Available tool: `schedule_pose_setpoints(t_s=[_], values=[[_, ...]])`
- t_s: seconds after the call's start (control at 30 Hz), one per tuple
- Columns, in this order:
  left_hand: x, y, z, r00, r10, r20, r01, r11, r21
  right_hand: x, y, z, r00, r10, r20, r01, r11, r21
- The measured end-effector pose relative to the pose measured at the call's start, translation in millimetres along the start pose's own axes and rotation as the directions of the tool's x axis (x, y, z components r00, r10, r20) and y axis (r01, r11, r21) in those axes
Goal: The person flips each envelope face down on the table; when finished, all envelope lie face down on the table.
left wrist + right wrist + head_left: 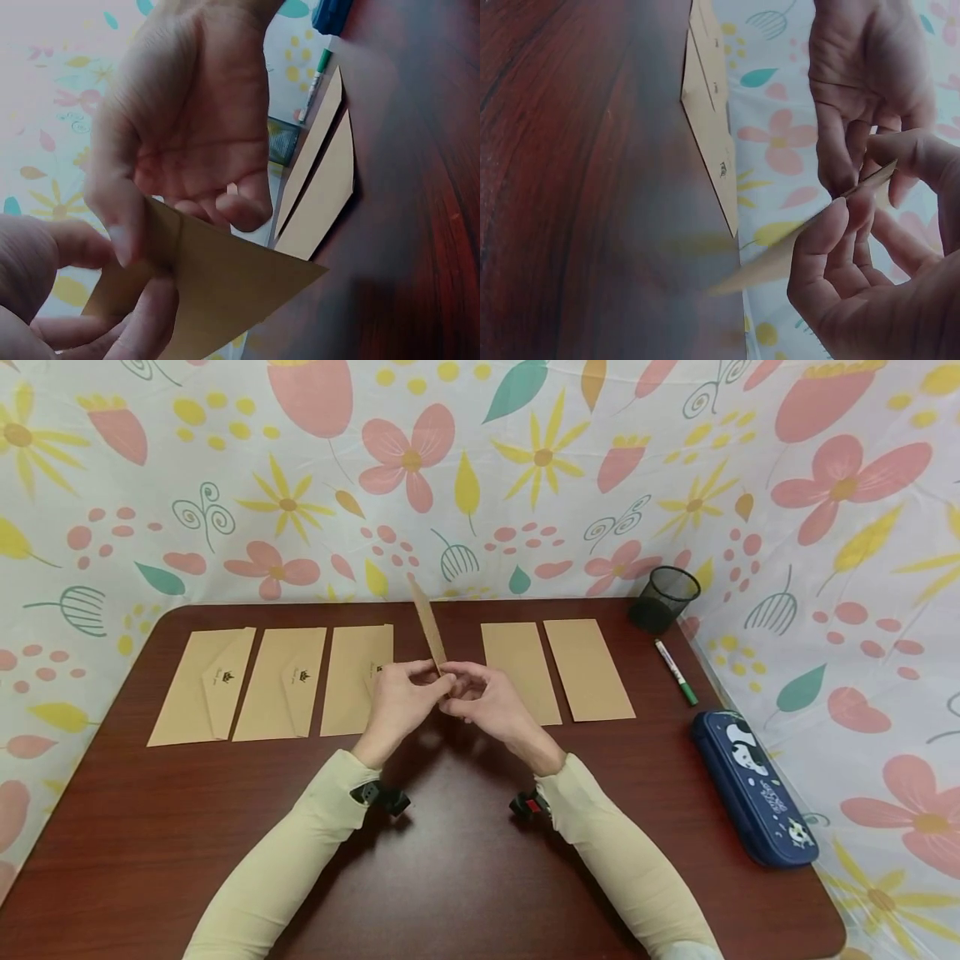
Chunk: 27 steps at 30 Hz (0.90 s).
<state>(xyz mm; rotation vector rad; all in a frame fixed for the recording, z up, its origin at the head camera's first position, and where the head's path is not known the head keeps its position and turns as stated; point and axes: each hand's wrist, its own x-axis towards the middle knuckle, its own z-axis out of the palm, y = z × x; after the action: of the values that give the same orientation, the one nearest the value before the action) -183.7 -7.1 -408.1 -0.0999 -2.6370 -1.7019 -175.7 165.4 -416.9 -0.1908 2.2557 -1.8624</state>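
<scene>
In the head view a brown kraft envelope (429, 627) stands nearly edge-on above the table, between both hands. My left hand (405, 697) pinches its near end between thumb and fingers. At the same end, my right hand (491, 697) holds the edge, fingers curled around it. The left wrist view shows the broad face of the envelope (217, 292), with the right thumb on its upper edge. To the left lie three envelopes, the nearest one (352, 681) partly covered by the left hand. Two plain-faced ones, including the inner envelope (522, 668), lie on the right.
A black mesh pen holder (664, 600) stands at the table's back right corner. In front of it are a green-ended marker (677, 672) and a navy pencil case (753, 789) along the right edge. A flower-patterned cloth (465, 485) hangs behind the table.
</scene>
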Motion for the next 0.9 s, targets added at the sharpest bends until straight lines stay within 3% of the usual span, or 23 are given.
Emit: schedule_pose_setpoints(t_s=[0.13,0.4,0.63,0.9], values=[[0.0,1.6,-0.9,1.000,-0.027,0.000,0.027,1.000,-0.009,2.9,1.5,5.8,1.000,-0.009,-0.016,0.009,0.999,-0.040],[2.1,-0.8,-3.5,0.990,-0.142,0.002,0.142,0.987,-0.069,6.0,5.9,6.9,1.000,-0.017,-0.019,0.015,0.993,-0.121],[5.7,-10.0,-7.7,0.984,-0.177,0.015,0.178,0.978,-0.113,9.7,16.8,-0.8,0.988,-0.042,-0.148,-0.009,0.944,-0.331],[9.9,-22.4,-16.0,0.975,-0.218,0.052,0.223,0.966,-0.130,12.0,22.2,-7.4,0.974,0.047,-0.220,-0.143,0.884,-0.445]])
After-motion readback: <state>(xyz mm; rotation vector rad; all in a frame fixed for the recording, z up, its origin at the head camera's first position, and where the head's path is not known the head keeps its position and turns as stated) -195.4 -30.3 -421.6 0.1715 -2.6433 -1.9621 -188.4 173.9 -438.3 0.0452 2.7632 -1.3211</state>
